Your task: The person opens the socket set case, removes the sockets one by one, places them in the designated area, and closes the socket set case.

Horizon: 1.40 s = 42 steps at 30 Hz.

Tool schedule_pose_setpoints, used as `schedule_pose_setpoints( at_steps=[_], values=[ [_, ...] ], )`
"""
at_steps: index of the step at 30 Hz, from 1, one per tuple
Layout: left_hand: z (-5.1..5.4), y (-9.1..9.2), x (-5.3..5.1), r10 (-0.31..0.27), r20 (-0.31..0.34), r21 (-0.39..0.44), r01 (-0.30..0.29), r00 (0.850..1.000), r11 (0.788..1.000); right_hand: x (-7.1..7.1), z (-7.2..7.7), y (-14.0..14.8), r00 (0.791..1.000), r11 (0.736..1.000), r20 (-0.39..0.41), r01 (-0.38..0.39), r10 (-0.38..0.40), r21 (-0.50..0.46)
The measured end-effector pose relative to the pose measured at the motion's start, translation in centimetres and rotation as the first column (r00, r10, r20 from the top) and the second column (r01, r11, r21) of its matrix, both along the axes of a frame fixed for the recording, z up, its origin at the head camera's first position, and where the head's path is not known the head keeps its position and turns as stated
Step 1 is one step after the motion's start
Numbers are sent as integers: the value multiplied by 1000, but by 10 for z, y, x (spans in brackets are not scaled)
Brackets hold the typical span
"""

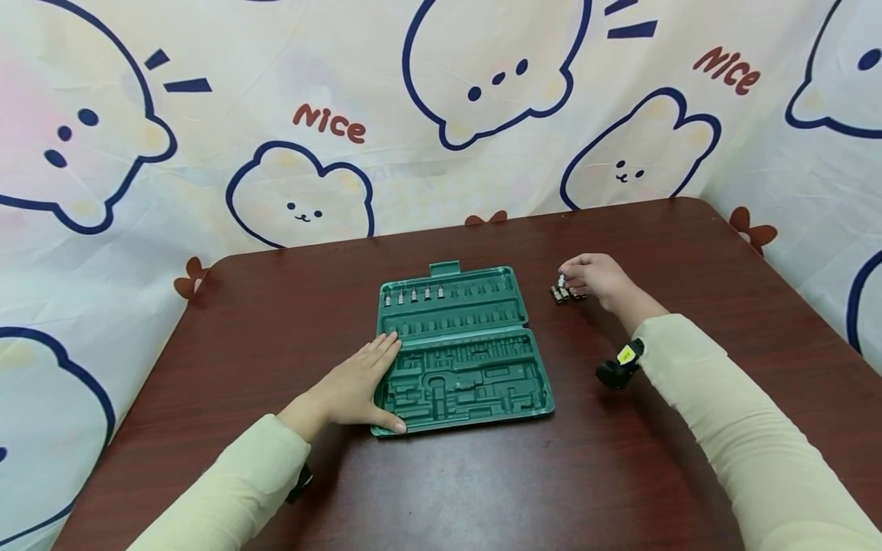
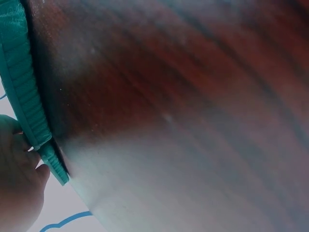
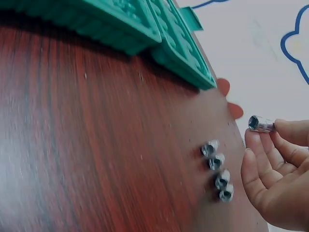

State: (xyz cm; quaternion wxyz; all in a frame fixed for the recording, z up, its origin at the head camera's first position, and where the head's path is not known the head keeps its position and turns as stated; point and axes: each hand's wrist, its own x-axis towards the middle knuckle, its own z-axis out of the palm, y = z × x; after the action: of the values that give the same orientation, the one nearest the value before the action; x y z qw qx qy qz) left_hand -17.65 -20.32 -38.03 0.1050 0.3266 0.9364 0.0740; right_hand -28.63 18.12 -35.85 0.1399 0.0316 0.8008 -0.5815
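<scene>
A green case [image 1: 468, 334] lies unfolded on the table, with several metal sockets [image 1: 414, 295] standing in the upper row of its far half. My left hand [image 1: 351, 383] rests on the case's left edge, fingers straight, thumb at the near left corner. To the right of the case, my right hand [image 1: 601, 277] pinches one metal socket [image 3: 262, 124] between thumb and fingertips, above the table. Beside that hand, several more sockets [image 3: 221, 180] lie on the table in a short row.
The brown table [image 1: 455, 490] reaches back to a cloth backdrop [image 1: 427, 184] printed with cartoon figures. The case's latch tab [image 1: 444, 268] sticks out at its far edge.
</scene>
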Motion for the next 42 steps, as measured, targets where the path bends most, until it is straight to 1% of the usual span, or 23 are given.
schedule_pose_setpoints(
  at_steps=[6,16,19,24,26,29,35,42],
  values=[
    [0,0,1,-1,-8,3,1,1000,1000,-3,-6,16,1000,1000,-16,7,-7,19],
    [2,1,0,-5,-9,18,5,1000,1000,-6,-7,35,1000,998,-9,17,-17,64],
    [1,0,0,-3,-12,33,4,1000,999,-7,-9,39,1000,996,-7,13,-13,85],
    [-2,-1,-1,-9,-40,47,11,999,999,-11,-16,45,1000,994,5,1,-2,112],
    [-2,-1,-1,-8,-41,44,10,999,999,-11,-17,47,1000,993,12,-7,6,122],
    [-2,-1,-1,-1,-26,39,2,1000,999,-12,-19,48,1000,989,11,-19,17,143],
    [0,-1,-1,1,-5,22,-1,1000,1000,-13,-17,45,999,981,3,-35,35,193],
    [-3,-1,-2,-1,-5,21,1,1000,1000,-15,-17,42,999,958,-6,-31,34,285]
  ],
)
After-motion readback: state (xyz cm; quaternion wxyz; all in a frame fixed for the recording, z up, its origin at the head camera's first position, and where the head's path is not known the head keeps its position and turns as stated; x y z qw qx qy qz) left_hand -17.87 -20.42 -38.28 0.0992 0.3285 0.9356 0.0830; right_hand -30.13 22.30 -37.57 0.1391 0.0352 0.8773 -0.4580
